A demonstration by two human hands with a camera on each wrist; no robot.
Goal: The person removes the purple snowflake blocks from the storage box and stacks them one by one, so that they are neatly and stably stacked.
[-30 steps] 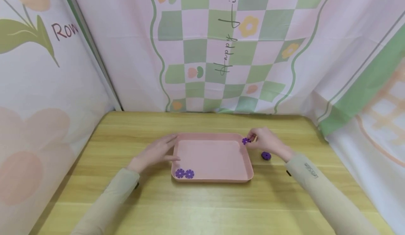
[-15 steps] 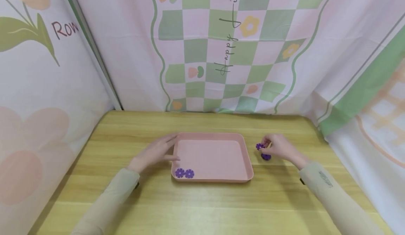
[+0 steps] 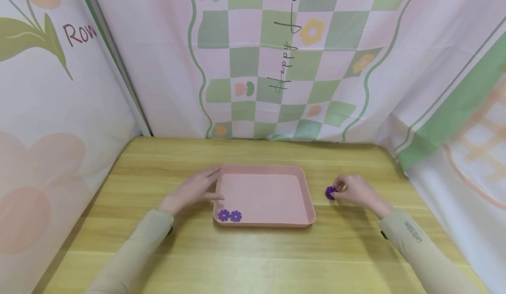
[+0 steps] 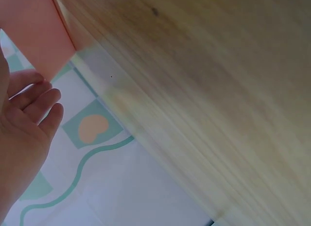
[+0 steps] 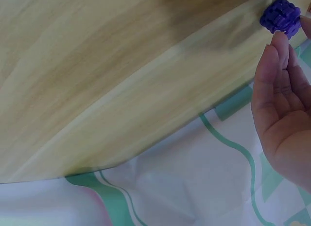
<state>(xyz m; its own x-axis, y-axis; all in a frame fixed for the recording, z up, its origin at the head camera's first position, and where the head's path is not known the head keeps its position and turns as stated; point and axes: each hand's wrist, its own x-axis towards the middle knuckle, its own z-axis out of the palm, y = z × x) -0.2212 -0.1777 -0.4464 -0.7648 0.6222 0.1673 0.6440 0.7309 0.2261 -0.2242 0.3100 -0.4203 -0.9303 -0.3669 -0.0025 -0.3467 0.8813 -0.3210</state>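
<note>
A shallow pink tray (image 3: 265, 197) lies on the table, with two purple flower-shaped discs (image 3: 229, 215) side by side in its near left corner. My left hand (image 3: 192, 189) rests at the tray's left side, fingers extended along the rim and thumb reaching over the edge. To the right of the tray, my right hand (image 3: 357, 192) pinches dark purple flower-shaped discs (image 3: 330, 192) between thumb and fingertips. In the right wrist view these discs (image 5: 281, 17) appear as a small stack just above the fingertips. The thumb is only partly visible there.
A wood-grain table (image 3: 261, 259) carries everything. Behind it hangs a curtain (image 3: 276, 65) with green and pink checks, and more printed cloth (image 3: 51, 109) closes off the sides.
My right hand has moved from the tray's far right corner rightward and nearer, bringing its purple disc to the dark purple one on the table. My left hand has stayed at the tray.
</note>
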